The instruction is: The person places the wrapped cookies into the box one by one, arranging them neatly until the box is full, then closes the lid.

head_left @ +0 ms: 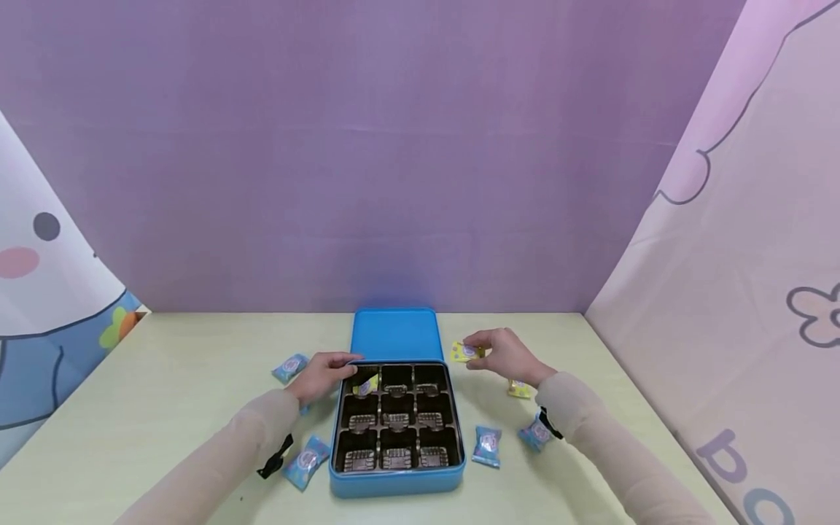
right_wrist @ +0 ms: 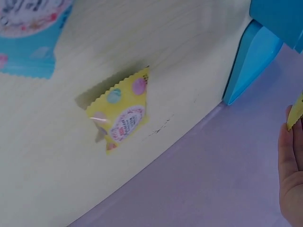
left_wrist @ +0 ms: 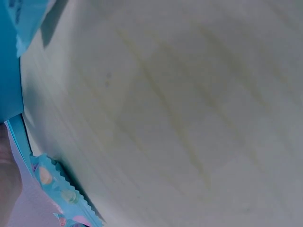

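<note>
A blue box [head_left: 397,485] with a dark tray of nine-like square compartments stands on the table, its blue lid [head_left: 397,334] lying open behind it. My left hand [head_left: 321,377] grips the box's back left corner, thumb at the rim. One yellow-wrapped candy [head_left: 367,385] lies in the back left compartment beside that thumb. Right of the lid, above the table, my right hand [head_left: 504,354] pinches another yellow-wrapped candy [head_left: 463,351] between thumb and fingertips. In the right wrist view, the held candy [right_wrist: 296,113] shows only partly at the right edge.
Under the right wrist lies a loose yellow candy [head_left: 519,389]. Blue-wrapped candies lie right of the box, one close by [head_left: 487,446] and another blue candy [head_left: 535,434] by the sleeve. More blue candies [head_left: 307,462] lie on the left. A purple backdrop [head_left: 394,182] rises behind the table.
</note>
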The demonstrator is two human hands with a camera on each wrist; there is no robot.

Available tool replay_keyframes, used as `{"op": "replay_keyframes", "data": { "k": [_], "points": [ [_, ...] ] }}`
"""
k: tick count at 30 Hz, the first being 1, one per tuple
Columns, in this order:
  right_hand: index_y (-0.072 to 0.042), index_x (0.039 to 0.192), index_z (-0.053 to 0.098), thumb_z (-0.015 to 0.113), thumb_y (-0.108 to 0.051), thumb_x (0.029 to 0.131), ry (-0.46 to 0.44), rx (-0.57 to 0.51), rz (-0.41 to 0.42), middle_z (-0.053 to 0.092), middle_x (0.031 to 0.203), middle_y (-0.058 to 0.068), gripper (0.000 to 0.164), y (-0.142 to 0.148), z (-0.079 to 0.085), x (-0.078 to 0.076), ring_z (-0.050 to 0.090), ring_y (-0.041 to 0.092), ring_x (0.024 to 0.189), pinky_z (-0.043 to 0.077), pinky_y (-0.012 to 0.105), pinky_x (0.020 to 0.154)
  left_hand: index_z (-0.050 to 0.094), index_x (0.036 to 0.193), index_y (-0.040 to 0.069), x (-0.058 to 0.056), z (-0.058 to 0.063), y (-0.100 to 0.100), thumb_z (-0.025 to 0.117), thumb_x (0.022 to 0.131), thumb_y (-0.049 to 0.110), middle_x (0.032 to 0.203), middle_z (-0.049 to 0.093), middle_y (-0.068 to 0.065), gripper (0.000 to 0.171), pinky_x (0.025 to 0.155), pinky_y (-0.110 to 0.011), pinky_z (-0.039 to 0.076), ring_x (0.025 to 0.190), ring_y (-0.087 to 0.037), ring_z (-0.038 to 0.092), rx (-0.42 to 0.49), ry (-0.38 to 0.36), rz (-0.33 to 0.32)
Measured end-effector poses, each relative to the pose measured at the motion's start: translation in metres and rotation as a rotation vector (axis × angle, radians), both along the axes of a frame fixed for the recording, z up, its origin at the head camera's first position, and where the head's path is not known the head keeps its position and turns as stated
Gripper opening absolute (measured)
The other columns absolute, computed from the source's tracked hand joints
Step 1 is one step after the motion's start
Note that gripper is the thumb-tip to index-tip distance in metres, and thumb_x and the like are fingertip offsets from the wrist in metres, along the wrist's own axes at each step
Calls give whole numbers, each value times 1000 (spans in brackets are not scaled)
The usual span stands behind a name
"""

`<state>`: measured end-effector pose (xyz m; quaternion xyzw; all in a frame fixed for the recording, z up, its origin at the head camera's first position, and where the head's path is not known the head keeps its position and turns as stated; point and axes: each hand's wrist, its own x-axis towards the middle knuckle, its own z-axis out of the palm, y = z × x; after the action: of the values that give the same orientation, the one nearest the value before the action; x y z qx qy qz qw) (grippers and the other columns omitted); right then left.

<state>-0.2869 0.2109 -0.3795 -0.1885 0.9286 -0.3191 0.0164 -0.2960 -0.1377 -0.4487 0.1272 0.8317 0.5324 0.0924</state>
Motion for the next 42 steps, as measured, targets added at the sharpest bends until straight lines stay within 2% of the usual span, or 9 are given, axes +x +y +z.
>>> {"op": "replay_keyframes", "data": {
  "k": [12, 19, 26, 34, 42],
  "points": [
    [-10, 116, 64, 74, -19, 77, -14, 2, 13, 66, 111, 3, 41, -12, 8, 3, 62, 19, 98, 52, 37, 84, 60, 123, 11, -4, -6, 4, 55, 93, 20, 135, 48, -16, 32, 98, -48, 42, 124, -35, 45, 17, -2, -10],
    [-10, 116, 64, 73, -16, 78, 4, 17, 44, 66, 110, 2, 39, -21, 9, 0, 62, 12, 91, 53, 31, 77, 59, 123, 10, -6, -7, 2, 55, 93, 19, 134, 49, -16, 32, 98, -48, 42, 124, -34, 45, 15, 0, 1],
    [-9, 113, 66, 75, -18, 76, 22, 21, 76, 67, 108, 3, 40, -31, 6, -5, 62, 13, 91, 53, 31, 77, 59, 123, 10, -3, -6, 0, 56, 92, 20, 134, 49, -16, 33, 97, -48, 43, 124, -35, 44, 11, 5, 7],
    [-14, 113, 66, 75, -19, 76, -4, 30, 76, 66, 111, 1, 38, -39, 5, -3, 60, 10, 90, 52, 29, 76, 59, 124, 10, -3, -4, -2, 55, 93, 20, 135, 48, -16, 33, 98, -48, 42, 125, -35, 43, 12, 4, 7],
    [-11, 114, 65, 73, -16, 78, 1, 36, 120, 66, 111, 3, 38, -48, 4, -3, 60, 12, 90, 52, 30, 76, 59, 124, 9, -1, -2, -2, 54, 93, 18, 135, 48, -17, 32, 98, -48, 42, 125, -36, 43, 14, 6, 14]
  ]
}}
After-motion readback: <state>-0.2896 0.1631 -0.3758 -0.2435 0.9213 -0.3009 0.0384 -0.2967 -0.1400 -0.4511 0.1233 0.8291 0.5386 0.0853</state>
